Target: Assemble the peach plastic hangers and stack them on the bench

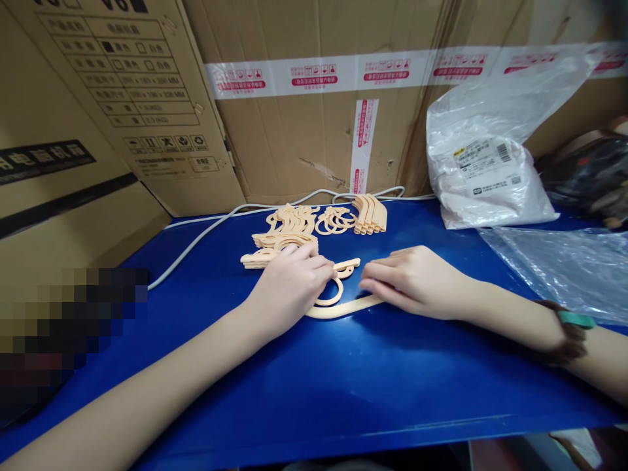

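Note:
My left hand [296, 281] is over several beige pieces on the blue table, its fingers curled and closed round the upper part of a curved hook piece [330, 302]. Past those fingertips shows a straight beige bar [348, 265] with a small loop beneath it. A long, slightly bent beige strip [338, 310] lies in front, its right end covered by my right hand [415, 282]. The fingers of my right hand are drawn together, their tips a little blurred; what is between them is hidden. Stacked flat beige pieces [260, 259] sit just beyond my left hand.
Behind are sorted piles: wavy pieces [293, 219], ring-like hooks [334, 221] and bent strips [370, 214]. A white cable [196, 247] runs along the back. Cardboard boxes [304, 144] wall the far side. A white plastic bag [485, 176] and clear film [559, 268] lie right.

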Tool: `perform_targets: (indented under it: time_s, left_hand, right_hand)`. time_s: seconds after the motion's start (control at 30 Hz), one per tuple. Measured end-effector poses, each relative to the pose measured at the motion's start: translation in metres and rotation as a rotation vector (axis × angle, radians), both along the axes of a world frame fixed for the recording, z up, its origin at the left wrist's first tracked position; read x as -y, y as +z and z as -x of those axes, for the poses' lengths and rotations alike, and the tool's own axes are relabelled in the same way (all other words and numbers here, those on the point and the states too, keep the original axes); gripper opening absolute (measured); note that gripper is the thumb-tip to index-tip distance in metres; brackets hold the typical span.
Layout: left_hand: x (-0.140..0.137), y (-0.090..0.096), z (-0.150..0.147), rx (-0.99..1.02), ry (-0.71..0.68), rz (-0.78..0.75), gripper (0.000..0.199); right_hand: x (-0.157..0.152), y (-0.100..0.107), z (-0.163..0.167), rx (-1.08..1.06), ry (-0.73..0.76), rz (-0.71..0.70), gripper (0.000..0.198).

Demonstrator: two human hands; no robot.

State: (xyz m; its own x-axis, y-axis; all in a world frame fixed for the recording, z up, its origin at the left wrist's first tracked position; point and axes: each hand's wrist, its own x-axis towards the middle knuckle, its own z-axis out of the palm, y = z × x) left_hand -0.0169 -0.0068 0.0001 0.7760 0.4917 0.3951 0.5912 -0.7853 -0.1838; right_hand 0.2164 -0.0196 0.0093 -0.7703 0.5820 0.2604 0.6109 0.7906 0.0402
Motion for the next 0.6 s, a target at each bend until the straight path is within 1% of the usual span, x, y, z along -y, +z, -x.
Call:
perform_targets:
  time_s: [0.13, 0.23, 0.33, 0.4, 0.47, 0.53, 0.6]
  left_hand:
    - [0.001, 0.000, 0.000, -0.058, 0.005, -0.083, 0.021]
    - [0.000, -0.002, 0.000, -0.057, 0.006, -0.112, 0.020]
    - [0.000, -0.003, 0.001, -0.049, 0.002, -0.120, 0.017]
    - [0.000, -0.003, 0.001, -0.050, 0.000, -0.107, 0.016]
    - [0.000, -0.003, 0.001, -0.046, -0.001, -0.094, 0.017]
    - [0.000, -0.003, 0.001, -0.044, -0.004, -0.081, 0.018]
    - [0.000, -0.003, 0.001, -0.038, -0.007, -0.070, 0.017]
  right_hand:
    - [-0.009, 0.004, 0.000, -0.009, -0.149, 0.029, 0.034]
    - [-0.018, 0.011, 0.004, -0.019, -0.177, 0.053, 0.030]
    - [-0.032, 0.023, 0.015, -0.001, -0.229, 0.055, 0.026]
    - [-0.048, 0.031, 0.025, 0.011, -0.260, 0.084, 0.024]
    - [-0.068, 0.037, 0.036, 0.004, -0.299, 0.117, 0.026]
    - [-0.090, 0.039, 0.046, -0.001, -0.346, 0.116, 0.027]
    - [-0.113, 0.037, 0.056, 0.019, -0.343, 0.129, 0.029]
